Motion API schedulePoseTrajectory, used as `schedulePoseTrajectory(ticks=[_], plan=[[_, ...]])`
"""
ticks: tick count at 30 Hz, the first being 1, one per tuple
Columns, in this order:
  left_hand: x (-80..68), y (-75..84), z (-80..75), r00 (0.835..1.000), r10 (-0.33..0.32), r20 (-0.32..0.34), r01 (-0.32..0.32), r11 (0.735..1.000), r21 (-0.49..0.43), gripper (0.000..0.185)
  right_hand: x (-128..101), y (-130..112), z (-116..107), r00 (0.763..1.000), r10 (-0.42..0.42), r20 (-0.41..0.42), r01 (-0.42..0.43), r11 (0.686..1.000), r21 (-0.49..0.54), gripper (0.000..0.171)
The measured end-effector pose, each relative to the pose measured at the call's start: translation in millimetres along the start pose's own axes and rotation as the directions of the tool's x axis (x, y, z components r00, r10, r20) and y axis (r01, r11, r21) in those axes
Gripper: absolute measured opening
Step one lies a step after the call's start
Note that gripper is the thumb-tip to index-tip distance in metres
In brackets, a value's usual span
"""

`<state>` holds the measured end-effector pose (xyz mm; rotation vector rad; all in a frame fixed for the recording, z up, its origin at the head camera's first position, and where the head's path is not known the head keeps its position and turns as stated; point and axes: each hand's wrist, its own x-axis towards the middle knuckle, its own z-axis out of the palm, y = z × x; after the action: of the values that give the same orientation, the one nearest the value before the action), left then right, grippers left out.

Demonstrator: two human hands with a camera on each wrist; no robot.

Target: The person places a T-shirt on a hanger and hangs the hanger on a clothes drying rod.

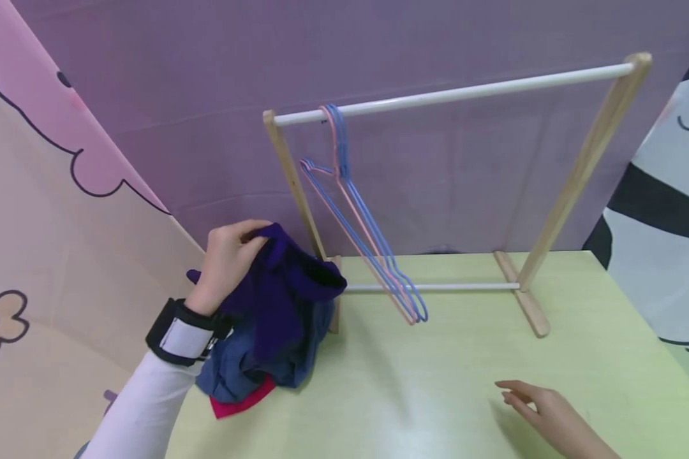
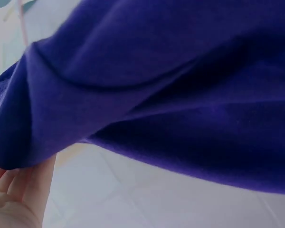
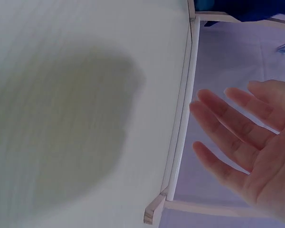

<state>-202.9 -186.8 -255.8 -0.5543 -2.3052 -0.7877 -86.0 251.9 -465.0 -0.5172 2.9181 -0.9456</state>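
My left hand [image 1: 228,261] pinches a dark purple piece of clothing [image 1: 281,280] by its upper edge and lifts it at the left of the table. In the left wrist view the purple cloth [image 2: 133,95] hangs in folds and fills most of the picture, with the fingers behind its edge. Beneath it lies blue denim-like clothing [image 1: 224,370], and a red cloth [image 1: 244,401] sticks out at the bottom of the pile. My right hand [image 1: 542,411] hovers over the table's front right, fingers loosely bent and holding nothing; the right wrist view shows its palm [image 3: 275,161].
A wooden rack with a white top rail [image 1: 465,94] stands at the back of the table [image 1: 425,382]. Several blue and pink hangers [image 1: 373,236] hang near its left end. The right post [image 1: 585,166] rests on a wooden foot [image 1: 522,296]. A purple curtain is behind.
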Motion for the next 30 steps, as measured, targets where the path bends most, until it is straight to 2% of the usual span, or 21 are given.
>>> schedulePoseTrajectory(ticks=[5, 9, 14, 17, 20, 25, 28, 30], plan=[[15.5, 25.2, 1.3, 1.0, -0.016, -0.002, 0.015, 0.996, -0.093, 0.014, 10.5, -12.0, -0.2, 0.995, -0.075, -0.07, 0.075, 0.997, -0.002, 0.022], [25.7, 48.7, 0.3, 1.0, -0.011, -0.007, 0.01, 0.984, -0.18, 0.014, 20.8, -24.9, -2.3, 0.991, -0.113, -0.066, 0.114, 0.993, 0.016, 0.023], [34.6, 77.9, 0.3, 0.998, 0.059, 0.004, -0.056, 0.959, -0.279, 0.015, 32.7, -40.5, -7.3, 0.982, -0.176, -0.071, 0.179, 0.983, 0.041, 0.023], [39.1, 93.4, 2.2, 0.994, 0.111, 0.005, -0.104, 0.94, -0.325, 0.013, 39.4, -52.0, -12.3, 0.969, -0.22, -0.11, 0.228, 0.972, 0.065, 0.025], [43.4, 107.3, 4.9, 0.989, 0.149, 0.012, -0.133, 0.913, -0.387, 0.012, 46.5, -65.9, -18.9, 0.952, -0.255, -0.167, 0.273, 0.958, 0.092, 0.035], [49.6, 127.2, 10.7, 0.976, 0.214, 0.041, -0.163, 0.844, -0.511, 0.011, 58.5, -89.2, -34.7, 0.911, -0.296, -0.288, 0.344, 0.93, 0.129, 0.058], [51.3, 135.7, 14.1, 0.969, 0.237, 0.071, -0.158, 0.812, -0.562, 0.011, 62.1, -99.9, -46.7, 0.888, -0.282, -0.364, 0.362, 0.916, 0.172, 0.06], [51.3, 139.2, 16.1, 0.965, 0.241, 0.098, -0.141, 0.801, -0.581, 0.012, 63.8, -103.1, -54.8, 0.86, -0.301, -0.412, 0.414, 0.883, 0.219, 0.054]])
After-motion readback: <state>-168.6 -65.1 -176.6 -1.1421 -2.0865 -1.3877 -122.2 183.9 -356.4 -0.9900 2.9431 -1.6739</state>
